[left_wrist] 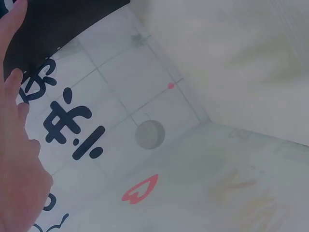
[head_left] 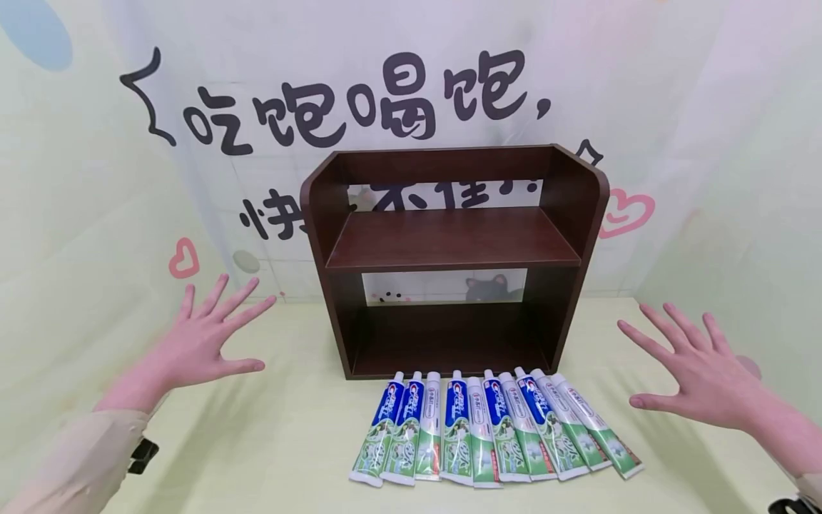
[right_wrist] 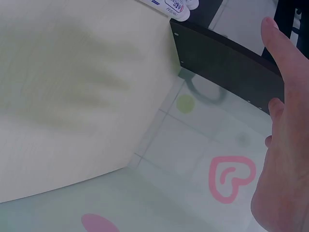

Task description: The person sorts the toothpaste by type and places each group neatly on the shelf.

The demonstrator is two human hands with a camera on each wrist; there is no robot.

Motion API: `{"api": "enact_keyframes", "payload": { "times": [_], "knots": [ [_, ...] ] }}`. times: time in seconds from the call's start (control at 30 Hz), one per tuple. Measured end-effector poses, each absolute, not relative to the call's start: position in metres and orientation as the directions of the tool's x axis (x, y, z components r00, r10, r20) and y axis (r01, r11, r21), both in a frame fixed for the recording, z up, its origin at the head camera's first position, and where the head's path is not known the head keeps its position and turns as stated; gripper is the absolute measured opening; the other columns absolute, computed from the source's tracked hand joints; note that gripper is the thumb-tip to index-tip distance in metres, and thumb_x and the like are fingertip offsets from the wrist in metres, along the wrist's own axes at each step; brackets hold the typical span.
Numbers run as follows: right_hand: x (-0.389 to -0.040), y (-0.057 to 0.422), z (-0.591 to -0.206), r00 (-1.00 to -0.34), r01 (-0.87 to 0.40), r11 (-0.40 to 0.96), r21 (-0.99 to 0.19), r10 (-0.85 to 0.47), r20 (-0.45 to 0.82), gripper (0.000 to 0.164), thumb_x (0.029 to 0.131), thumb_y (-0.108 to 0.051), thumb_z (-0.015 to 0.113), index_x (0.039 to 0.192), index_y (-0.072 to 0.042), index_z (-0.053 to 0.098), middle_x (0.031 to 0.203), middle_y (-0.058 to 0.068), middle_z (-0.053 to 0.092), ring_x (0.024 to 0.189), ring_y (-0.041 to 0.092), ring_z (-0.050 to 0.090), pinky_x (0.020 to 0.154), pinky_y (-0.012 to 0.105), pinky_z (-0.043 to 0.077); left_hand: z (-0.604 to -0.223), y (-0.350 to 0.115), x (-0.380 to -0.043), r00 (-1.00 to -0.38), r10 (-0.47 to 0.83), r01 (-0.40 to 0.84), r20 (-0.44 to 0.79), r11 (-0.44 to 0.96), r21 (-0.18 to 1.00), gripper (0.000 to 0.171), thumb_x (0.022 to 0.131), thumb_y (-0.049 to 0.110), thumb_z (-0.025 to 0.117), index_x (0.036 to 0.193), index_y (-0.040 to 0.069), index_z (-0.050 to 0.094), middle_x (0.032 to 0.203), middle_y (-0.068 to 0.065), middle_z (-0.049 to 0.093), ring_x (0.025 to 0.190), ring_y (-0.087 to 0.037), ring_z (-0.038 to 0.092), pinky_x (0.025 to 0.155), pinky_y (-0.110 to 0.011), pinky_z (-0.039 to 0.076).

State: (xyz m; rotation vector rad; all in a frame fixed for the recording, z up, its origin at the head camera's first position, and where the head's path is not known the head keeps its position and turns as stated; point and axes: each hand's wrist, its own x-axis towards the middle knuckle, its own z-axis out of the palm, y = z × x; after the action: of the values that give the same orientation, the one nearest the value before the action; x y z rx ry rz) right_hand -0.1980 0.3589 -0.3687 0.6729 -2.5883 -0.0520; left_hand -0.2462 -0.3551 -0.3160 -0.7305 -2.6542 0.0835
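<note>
Toothpaste tubes [head_left: 494, 428] lie untouched in a row on the table [head_left: 270, 442], just in front of the dark shelf [head_left: 452, 260], whose two levels hold nothing, so I judge all the work remains. Both hands hover spread and hold nothing: my left hand [head_left: 208, 335] at nine o'clock of the shelf, my right hand [head_left: 696, 368] at three. Only the head view shows the whole row; the right wrist view catches a few tube ends [right_wrist: 174, 7] beside the shelf's side.

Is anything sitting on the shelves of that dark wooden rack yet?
No: in the head view both boards of the rack are bare, and the toothpaste tubes lie in a row on the table before it.
</note>
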Motion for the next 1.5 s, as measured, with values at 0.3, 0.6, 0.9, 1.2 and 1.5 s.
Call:
{"api": "enact_keyframes", "payload": {
  "times": [0.3,0.6,0.9,1.2,1.5],
  "knots": [
    [-0.197,0.358,-0.37,-0.764,-0.464,0.871,0.163,-0.487,0.424,0.108,0.07,-0.066,0.075,0.158,-0.028,0.024,0.169,0.006,0.005,0.156,0.033,-0.007,0.121,0.061,-0.021,-0.296,-0.358,-0.248,-0.757,0.517,0.493,0.399,0.853,-0.171,0.1,0.073,0.058,0.078,0.156,0.032,0.03,0.169,0.0,0.01,0.155,-0.042,0.0,0.117,-0.071,-0.014],
    [-0.198,0.358,-0.37,-0.764,-0.464,0.873,0.15,-0.479,0.432,0.106,0.07,-0.064,0.076,0.157,-0.028,0.026,0.168,0.007,0.009,0.156,0.032,-0.005,0.122,0.06,-0.019,-0.274,-0.36,-0.251,-0.744,0.513,0.486,0.429,0.855,-0.18,0.097,0.074,0.055,0.078,0.155,0.033,0.03,0.168,-0.003,0.016,0.156,-0.038,0.002,0.119,-0.069,-0.014],
    [-0.196,0.354,-0.372,-0.751,-0.485,0.867,0.117,-0.481,0.451,0.101,0.07,-0.058,0.079,0.155,-0.027,0.033,0.168,0.003,0.012,0.154,0.035,0.01,0.124,0.06,-0.013,-0.247,-0.35,-0.257,-0.726,0.525,0.522,0.445,0.841,-0.141,0.098,0.076,0.048,0.079,0.157,0.032,0.026,0.168,-0.004,0.013,0.154,-0.039,0.011,0.125,-0.063,-0.001],
    [-0.193,0.352,-0.377,-0.729,-0.511,0.853,0.102,-0.494,0.473,0.098,0.071,-0.052,0.08,0.154,-0.025,0.036,0.168,0.003,0.015,0.156,0.029,0.008,0.126,0.056,-0.011,-0.223,-0.336,-0.264,-0.669,0.538,0.562,0.513,0.818,-0.123,0.096,0.075,0.041,0.082,0.155,0.03,0.031,0.166,-0.007,0.022,0.143,-0.045,0.035,0.126,-0.061,0.012],
    [-0.193,0.35,-0.386,-0.72,-0.521,0.851,0.063,-0.478,0.503,0.097,0.07,-0.048,0.082,0.153,-0.022,0.038,0.166,0.007,0.02,0.157,0.025,0.005,0.126,0.057,-0.01,-0.202,-0.311,-0.273,-0.709,0.47,0.517,0.526,0.853,-0.064,0.093,0.081,0.045,0.077,0.157,0.035,0.025,0.166,0.004,0.021,0.142,-0.04,0.038,0.089,-0.068,0.049]
  ]
}}
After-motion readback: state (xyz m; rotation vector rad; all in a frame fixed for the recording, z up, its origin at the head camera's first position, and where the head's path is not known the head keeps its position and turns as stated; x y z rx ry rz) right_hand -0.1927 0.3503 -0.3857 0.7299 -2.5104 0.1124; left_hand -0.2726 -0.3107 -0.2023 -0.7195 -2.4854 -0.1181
